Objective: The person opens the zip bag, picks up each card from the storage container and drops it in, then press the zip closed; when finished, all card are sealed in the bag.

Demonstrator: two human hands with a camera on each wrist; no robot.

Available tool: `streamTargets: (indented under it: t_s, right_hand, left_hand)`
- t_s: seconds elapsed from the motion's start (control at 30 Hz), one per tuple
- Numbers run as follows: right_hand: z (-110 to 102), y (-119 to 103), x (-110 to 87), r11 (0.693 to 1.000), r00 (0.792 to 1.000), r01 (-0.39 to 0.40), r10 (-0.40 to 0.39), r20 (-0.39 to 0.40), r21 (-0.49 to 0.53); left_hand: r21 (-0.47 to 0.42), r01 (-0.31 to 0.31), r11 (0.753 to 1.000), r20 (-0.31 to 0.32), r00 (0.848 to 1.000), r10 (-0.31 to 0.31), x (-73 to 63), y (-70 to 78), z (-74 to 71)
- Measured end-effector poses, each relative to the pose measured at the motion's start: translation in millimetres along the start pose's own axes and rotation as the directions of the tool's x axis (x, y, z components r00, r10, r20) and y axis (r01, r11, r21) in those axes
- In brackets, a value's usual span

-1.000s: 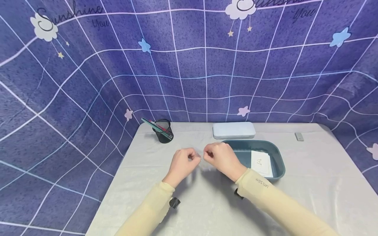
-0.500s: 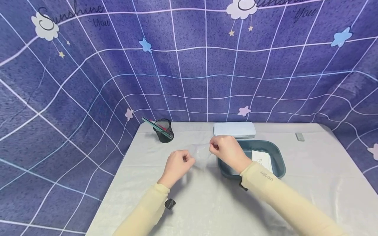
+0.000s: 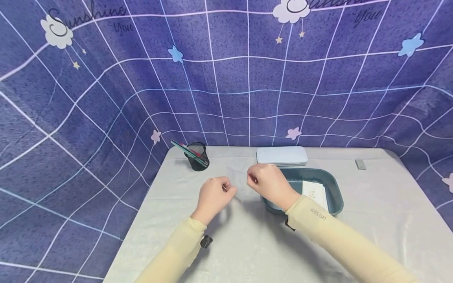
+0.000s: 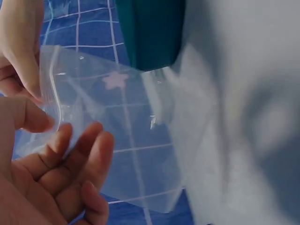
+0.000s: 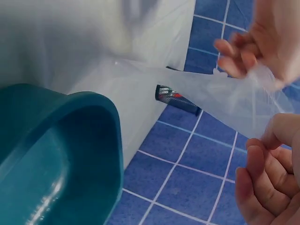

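Note:
A clear zip-lock bag (image 4: 126, 124) hangs between my two hands, its zip strip along the edge near the fingers. My left hand (image 3: 214, 198) pinches that edge between thumb and forefinger; the other fingers curl loosely in the left wrist view. Opposite it, my right hand (image 3: 272, 184) pinches the same end of the bag, thumb against forefinger in the right wrist view. In the head view the bag is barely visible. Behind the right hand and wrist stands a dark teal bin (image 3: 332, 184), partly hidden, holding white cards (image 3: 314, 194).
At the back left stands a black mesh pen cup (image 3: 199, 161) with pens leaning out. A pale blue case (image 3: 282, 155) lies behind the bin. Farther right is a small grey block (image 3: 360, 164). A purple gridded curtain (image 3: 226, 78) borders the pale table (image 3: 247, 251).
Half a second ago the hands were farther apart with the bag spread between them; now they are closer. The right hand first moved right, then slightly back left. The bin has not moved.

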State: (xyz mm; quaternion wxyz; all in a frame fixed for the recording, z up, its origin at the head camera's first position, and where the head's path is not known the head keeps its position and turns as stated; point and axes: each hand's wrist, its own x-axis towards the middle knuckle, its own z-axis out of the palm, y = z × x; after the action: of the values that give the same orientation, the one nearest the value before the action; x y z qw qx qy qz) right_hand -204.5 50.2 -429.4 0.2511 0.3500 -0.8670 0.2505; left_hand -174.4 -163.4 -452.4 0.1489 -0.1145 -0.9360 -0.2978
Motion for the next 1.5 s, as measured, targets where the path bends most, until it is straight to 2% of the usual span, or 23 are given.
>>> streamTargets:
  t_s: [0.13,0.23,0.4,0.5,0.67,0.83,0.97,1.1,1.23,1.3,1.37,1.5]
  right_hand:
    - [1,-6,0.7,0.997,0.998,0.053,-0.054,-0.014,-0.05]
    - [0,-8,2.6,0.995,0.997,0.076,-0.078,-0.024,-0.06]
    - [-5,-9,5.5,0.996,0.997,0.071,-0.073,-0.039,-0.049]
    - [-7,-8,6.9,0.997,0.997,0.06,-0.062,-0.053,-0.046]
    - [-8,-3,8.2,0.996,0.994,0.054,-0.06,-0.092,-0.071]
    - [-7,1,6.0,0.999,0.996,-0.028,0.025,-0.082,-0.029]
    - [-8,0,3.0,0.991,0.991,-0.134,0.134,0.0,0.002]
    - [-13,-5,1.5,0.966,0.961,-0.256,0.252,0.113,0.022]
    - [-16,-6,0.6,0.944,0.932,-0.327,0.314,0.183,0.05]
    - [-16,-5,0.2,0.939,0.93,-0.337,0.32,0.182,0.069]
    - [-16,-3,-0.1,0.939,0.934,-0.335,0.321,0.158,0.074]
    - [-18,1,-1.2,0.945,0.946,-0.318,0.312,0.084,0.076]
  left_hand:
    - [0.079,0.021,0.997,-0.107,0.994,-0.012,6.4,11.2,-7.1]
    - [0.089,-0.008,0.996,-0.177,0.984,0.024,11.5,17.6,-15.3]
    - [0.091,-0.111,0.99,-0.207,0.97,0.128,19.8,21.0,-24.8]
    - [0.098,-0.152,0.983,-0.231,0.958,0.171,22.5,20.8,-27.4]
    - [0.098,-0.16,0.982,-0.274,0.944,0.181,23.0,20.2,-30.7]
    - [0.099,-0.148,0.984,-0.29,0.942,0.17,22.2,17.8,-29.1]
    - [0.103,-0.142,0.984,-0.335,0.927,0.169,20.7,12.6,-25.7]
    - [0.111,-0.148,0.983,-0.386,0.905,0.18,19.9,7.3,-23.1]
    - [0.116,-0.171,0.978,-0.434,0.877,0.204,18.8,3.8,-20.1]
    - [0.115,-0.183,0.976,-0.456,0.863,0.215,17.8,2.5,-18.4]
    - [0.115,-0.184,0.976,-0.463,0.86,0.217,16.2,1.0,-17.5]
    - [0.121,-0.18,0.976,-0.449,0.867,0.216,12.3,-2.0,-17.3]
